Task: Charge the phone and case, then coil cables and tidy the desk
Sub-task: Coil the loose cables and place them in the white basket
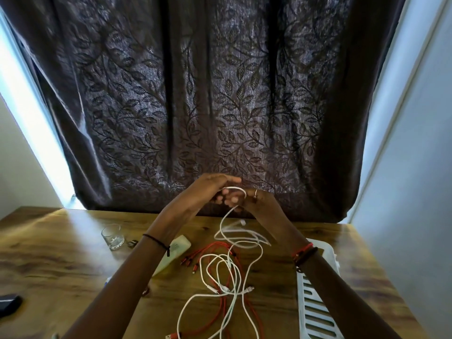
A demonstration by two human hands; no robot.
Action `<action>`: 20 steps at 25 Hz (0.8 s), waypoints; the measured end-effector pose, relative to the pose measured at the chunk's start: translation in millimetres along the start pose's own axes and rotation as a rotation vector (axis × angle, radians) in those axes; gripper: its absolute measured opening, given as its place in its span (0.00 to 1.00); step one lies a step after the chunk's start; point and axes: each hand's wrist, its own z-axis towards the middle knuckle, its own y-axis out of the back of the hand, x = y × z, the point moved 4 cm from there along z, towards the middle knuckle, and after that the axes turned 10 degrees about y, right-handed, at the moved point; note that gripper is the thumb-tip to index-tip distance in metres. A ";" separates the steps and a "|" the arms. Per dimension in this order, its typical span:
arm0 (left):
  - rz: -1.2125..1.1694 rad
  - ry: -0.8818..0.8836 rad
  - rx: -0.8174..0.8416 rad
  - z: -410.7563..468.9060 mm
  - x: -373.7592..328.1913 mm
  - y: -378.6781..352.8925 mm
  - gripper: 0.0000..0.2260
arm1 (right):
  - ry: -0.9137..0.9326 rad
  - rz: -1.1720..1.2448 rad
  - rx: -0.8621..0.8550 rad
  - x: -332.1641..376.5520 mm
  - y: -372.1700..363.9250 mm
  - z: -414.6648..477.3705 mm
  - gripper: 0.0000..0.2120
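- Hands together, raised above the far desk edge. Right hand has a loop of thin white charging cable round its curled fingers. Left hand is right against it; blurred, so can't tell if it pinches the cable.
- Cable tail drops from the hands to the brown wooden desk and joins a loose white tangle lying across a red braided multi-plug cable.
- Handling, as a judgement: light, limp, smooth sheath, likely to spring out of a coil if released. Best held just behind a plug, feeding slack through the fingers. The tangle may drag the red cable along.
- White rounded plastic block partly under the left forearm; possibly a power bank, unclear.
- Clear glass tumbler just left of it: fragile, within the left arm's sweep.
- White slatted plastic tray under the right forearm, near the desk's right edge.
- Dark object at the left edge, unidentifiable.
- Most open wood is front left; dark leaf-patterned curtain hangs close behind.
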 end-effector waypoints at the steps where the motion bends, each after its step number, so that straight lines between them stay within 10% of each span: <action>1: 0.074 0.011 -0.029 -1.2 -0.5 0.9 0.16 | -0.006 0.052 0.023 0.0 -3.4 1.3 0.07; 7: 0.394 -0.110 0.003 -8.1 4.2 3.2 0.13 | -0.048 0.066 -0.029 -0.9 -7.3 0.7 0.07; 20: -1.166 0.121 0.280 2.8 31.3 9.6 0.10 | -0.190 0.197 -0.224 -3.8 -23.5 -20.2 0.08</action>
